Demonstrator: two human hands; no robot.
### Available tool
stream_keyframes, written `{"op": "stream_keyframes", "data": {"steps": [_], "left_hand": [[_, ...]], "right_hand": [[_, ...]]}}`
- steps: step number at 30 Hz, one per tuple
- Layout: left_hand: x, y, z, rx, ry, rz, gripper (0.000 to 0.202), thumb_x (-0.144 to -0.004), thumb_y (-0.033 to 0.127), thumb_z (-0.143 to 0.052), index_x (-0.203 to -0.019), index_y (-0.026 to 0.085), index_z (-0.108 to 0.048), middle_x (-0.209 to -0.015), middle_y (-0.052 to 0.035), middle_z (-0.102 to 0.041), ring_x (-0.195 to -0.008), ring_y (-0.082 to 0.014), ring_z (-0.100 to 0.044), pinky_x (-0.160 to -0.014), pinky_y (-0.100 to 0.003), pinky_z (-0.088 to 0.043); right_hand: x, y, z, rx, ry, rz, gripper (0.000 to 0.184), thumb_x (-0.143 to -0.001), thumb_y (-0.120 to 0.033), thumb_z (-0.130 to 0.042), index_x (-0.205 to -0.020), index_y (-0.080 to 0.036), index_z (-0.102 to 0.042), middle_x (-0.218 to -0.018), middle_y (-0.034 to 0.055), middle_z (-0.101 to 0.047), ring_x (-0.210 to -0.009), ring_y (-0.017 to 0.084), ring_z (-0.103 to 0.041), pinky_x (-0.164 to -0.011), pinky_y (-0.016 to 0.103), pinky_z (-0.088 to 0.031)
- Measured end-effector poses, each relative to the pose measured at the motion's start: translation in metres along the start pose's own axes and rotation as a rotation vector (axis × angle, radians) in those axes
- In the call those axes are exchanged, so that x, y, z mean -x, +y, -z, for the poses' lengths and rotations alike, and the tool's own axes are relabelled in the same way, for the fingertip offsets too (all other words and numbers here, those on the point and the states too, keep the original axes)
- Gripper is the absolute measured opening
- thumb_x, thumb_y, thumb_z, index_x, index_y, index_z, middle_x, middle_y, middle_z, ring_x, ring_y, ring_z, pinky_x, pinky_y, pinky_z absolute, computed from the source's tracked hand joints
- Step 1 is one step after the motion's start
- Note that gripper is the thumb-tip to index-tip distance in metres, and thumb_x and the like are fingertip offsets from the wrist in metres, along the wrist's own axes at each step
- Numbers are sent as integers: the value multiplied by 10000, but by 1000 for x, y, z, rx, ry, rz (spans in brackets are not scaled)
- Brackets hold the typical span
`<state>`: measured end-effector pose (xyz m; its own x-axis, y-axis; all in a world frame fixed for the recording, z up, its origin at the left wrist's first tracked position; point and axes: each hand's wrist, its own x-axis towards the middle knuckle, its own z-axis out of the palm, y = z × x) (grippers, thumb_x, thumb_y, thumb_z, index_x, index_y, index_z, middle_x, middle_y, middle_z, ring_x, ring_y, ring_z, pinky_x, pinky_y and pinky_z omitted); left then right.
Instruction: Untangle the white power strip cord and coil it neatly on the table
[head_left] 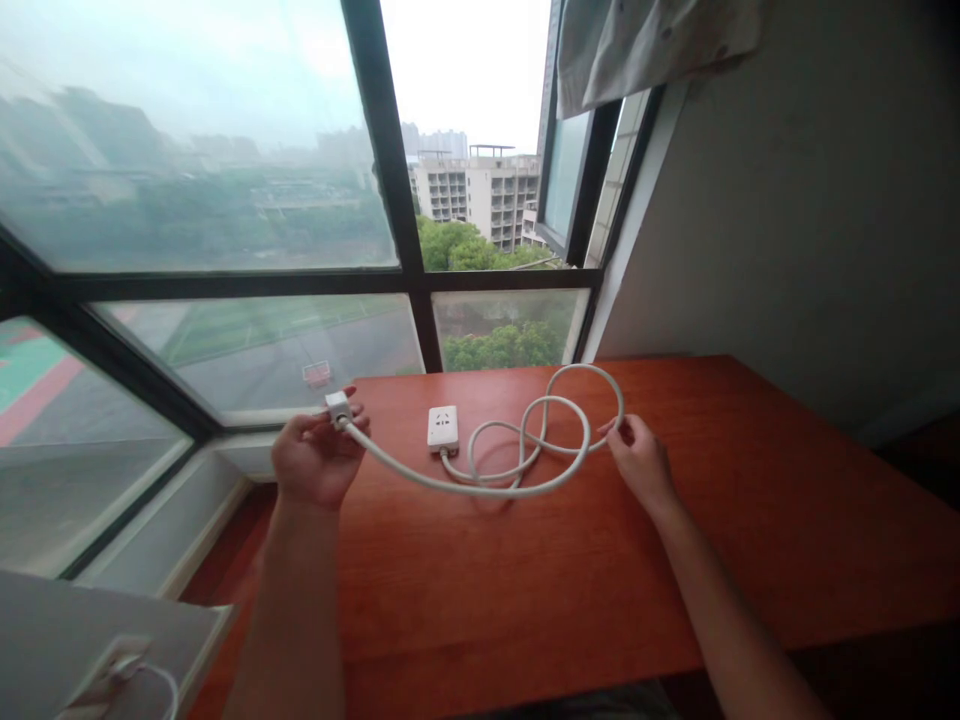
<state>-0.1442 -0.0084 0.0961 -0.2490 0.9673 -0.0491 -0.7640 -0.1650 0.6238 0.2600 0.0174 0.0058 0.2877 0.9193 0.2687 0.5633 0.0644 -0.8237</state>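
Note:
A white extension cord [480,490] runs in loose loops between my two hands, partly raised off the reddish-brown table. My left hand [319,465], palm up, holds the white plug [338,406] at one end of it. At the right, my right hand [637,455] pinches the outer loop of the cord between thumb and fingers. The white socket block [442,428] at the other end lies on the table between the hands, its outlet holes facing up. Several cord loops cross one another to the right of the block.
The wooden table [525,590] reaches to the window frame [416,280] at the back, where one pane stands open. A grey wall [795,220] rises at the right. A wall outlet with a white plug [124,665] is at the lower left.

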Motion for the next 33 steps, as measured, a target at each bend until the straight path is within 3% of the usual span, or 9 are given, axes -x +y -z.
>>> {"op": "stream_keyframes", "data": {"steps": [4,8,13,17,20,25,33], "left_hand": [[3,-2,-2,-104,-146,52,480,-618,151,-515,-1080,87,-626,-709,-81,-603,-547,-115,-525,-441,-171,-445],[7,-26,-19,-240,-177,183,513,-644,146,-511,-1143,76,-606,-715,-67,-610,-577,-128,-565,-378,-139,-376],[13,-51,-32,-341,-234,273,475,-684,176,-522,-1139,81,-615,-725,-59,-631,-581,-134,-590,-429,-175,-435],[12,-60,-28,-396,-238,285,424,-713,191,-524,-1115,92,-620,-754,-61,-652,-591,-137,-604,-510,-218,-494],[9,-65,-22,-442,-232,302,387,-733,219,-536,-1091,100,-620,-787,-68,-669,-609,-144,-618,-573,-249,-517],[7,-64,-15,-596,-255,328,402,-763,333,-568,-1092,105,-610,-887,-109,-694,-697,-185,-655,-626,-275,-509],[12,-42,-7,-1100,-366,366,464,-722,446,-658,-1063,135,-611,-960,-107,-676,-827,-220,-639,-680,-306,-504]], "right_hand": [[-2,10,-4,-94,-53,-33,255,-806,-398,-515,-936,-203,-616,-888,70,-726,-817,221,-683,-739,314,-506],[-4,16,-7,-124,-87,-39,239,-801,-394,-536,-901,-198,-629,-864,72,-725,-820,222,-686,-746,323,-519],[-4,25,-8,-225,-128,-77,266,-802,-403,-540,-952,-197,-615,-869,70,-722,-799,216,-691,-714,327,-543],[-2,30,-9,-141,-150,-47,277,-787,-403,-552,-949,-198,-644,-934,84,-722,-858,223,-680,-781,347,-533],[1,30,-11,-121,-184,-59,299,-781,-410,-558,-961,-190,-651,-973,99,-716,-853,226,-672,-739,337,-534],[7,29,-16,-148,-273,-98,320,-807,-411,-526,-995,-172,-627,-855,81,-716,-716,196,-654,-589,283,-495],[9,32,-15,-132,-314,-56,310,-827,-415,-516,-979,-173,-635,-799,56,-709,-664,173,-631,-584,267,-467]]}}
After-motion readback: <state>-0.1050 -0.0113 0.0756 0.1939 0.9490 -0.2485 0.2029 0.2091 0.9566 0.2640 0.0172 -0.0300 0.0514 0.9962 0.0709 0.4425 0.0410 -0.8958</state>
